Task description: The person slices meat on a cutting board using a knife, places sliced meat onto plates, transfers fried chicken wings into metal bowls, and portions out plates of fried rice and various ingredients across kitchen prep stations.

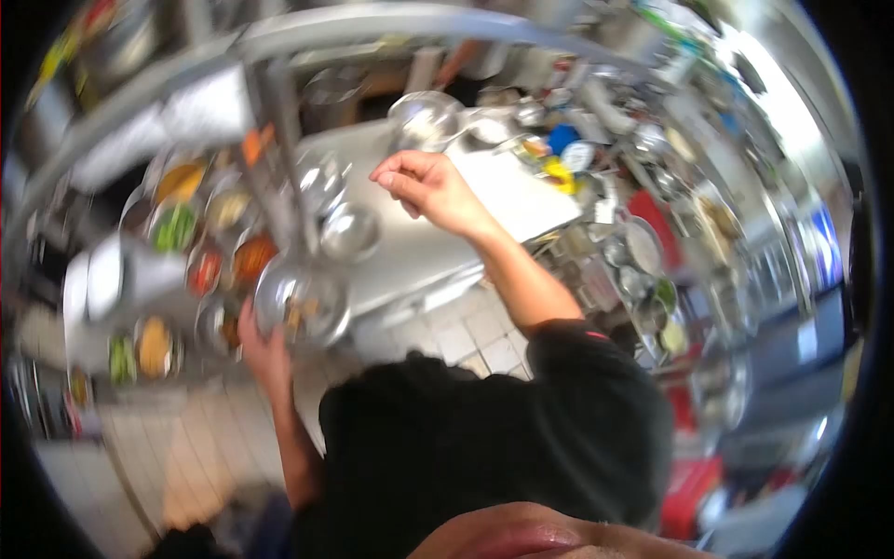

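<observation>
My left hand (pixel 265 357) grips the near left side of a metal bowl (pixel 331 303) at the counter's edge; some brown and orange pieces lie in the bowl. Raised over the steel counter (pixel 400 252), my right hand (pixel 426 189) has its fingers curled in toward the thumb, and whatever they hold, if anything, is too small to name. Below and left of that hand is an empty-looking metal bowl (pixel 350 232). Another shiny bowl (pixel 321 182) stands just behind it. The picture is blurred.
Containers of green food (pixel 175 226), red food (pixel 204 269) and orange food (pixel 252 256) stand at the left. A large metal bowl (pixel 426 119) is at the counter's back. A grey post (pixel 287 158) rises beside the containers. Crowded shelves (pixel 633 261) line the right.
</observation>
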The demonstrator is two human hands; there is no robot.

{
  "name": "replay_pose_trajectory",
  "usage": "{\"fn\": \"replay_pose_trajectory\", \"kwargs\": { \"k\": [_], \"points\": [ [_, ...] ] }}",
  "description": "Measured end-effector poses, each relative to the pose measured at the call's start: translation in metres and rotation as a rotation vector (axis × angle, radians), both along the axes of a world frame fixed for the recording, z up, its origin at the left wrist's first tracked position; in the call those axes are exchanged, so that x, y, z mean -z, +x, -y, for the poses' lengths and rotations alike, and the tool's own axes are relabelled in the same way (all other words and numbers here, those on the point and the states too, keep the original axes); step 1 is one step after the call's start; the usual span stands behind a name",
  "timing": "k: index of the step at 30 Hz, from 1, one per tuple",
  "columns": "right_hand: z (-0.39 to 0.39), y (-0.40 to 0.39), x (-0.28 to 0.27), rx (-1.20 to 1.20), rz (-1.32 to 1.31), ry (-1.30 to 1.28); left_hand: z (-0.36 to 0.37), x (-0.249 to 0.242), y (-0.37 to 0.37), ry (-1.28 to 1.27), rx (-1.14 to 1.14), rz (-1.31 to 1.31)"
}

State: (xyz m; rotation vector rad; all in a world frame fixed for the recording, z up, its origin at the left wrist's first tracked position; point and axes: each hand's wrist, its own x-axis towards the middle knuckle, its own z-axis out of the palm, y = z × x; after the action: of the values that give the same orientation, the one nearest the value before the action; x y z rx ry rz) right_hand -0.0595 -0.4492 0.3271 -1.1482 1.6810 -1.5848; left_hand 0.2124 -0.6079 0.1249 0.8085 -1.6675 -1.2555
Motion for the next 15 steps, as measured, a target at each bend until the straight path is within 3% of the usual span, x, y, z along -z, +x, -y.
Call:
{"fn": "replay_pose_trajectory", "kwargs": {
  "k": [1,3,6,9,10,11,12,13,14,15],
  "points": [
    [-0.018,-0.012,-0.031,0.134,-0.025,-0.113,0.006,0.013,0.003,0.09,0.064,-0.109],
    [-0.052,-0.043,-0.081,0.556,-0.233,-0.381,-0.002,0.021,0.016,0.154,0.035,-0.08],
    [-0.107,-0.119,-0.141,0.632,-0.33,-1.007,-0.001,0.049,0.029,0.285,-0.007,-0.111],
    [-0.157,-0.209,-0.191,0.771,-0.513,-1.229,-0.016,0.055,0.023,0.397,-0.008,-0.128],
    [-0.173,-0.251,-0.207,0.861,-0.688,-1.142,-0.018,0.06,0.024,0.391,-0.003,-0.115],
    [-0.193,-0.296,-0.228,1.176,-0.985,-0.929,-0.022,0.068,0.03,0.389,-0.037,-0.109],
    [-0.189,-0.294,-0.247,1.252,-0.96,-0.746,-0.022,0.087,0.031,0.36,-0.036,-0.057],
    [-0.207,-0.348,-0.266,1.3,-1.026,-0.402,-0.016,0.102,0.034,0.337,-0.055,-0.006],
    [-0.242,-0.459,-0.285,1.38,-1.646,0.085,-0.023,0.093,0.03,0.293,-0.086,-0.037],
    [-0.249,-0.474,-0.304,1.16,-2.064,0.774,-0.024,0.098,0.028,0.288,-0.144,0.004]
  ]
}}
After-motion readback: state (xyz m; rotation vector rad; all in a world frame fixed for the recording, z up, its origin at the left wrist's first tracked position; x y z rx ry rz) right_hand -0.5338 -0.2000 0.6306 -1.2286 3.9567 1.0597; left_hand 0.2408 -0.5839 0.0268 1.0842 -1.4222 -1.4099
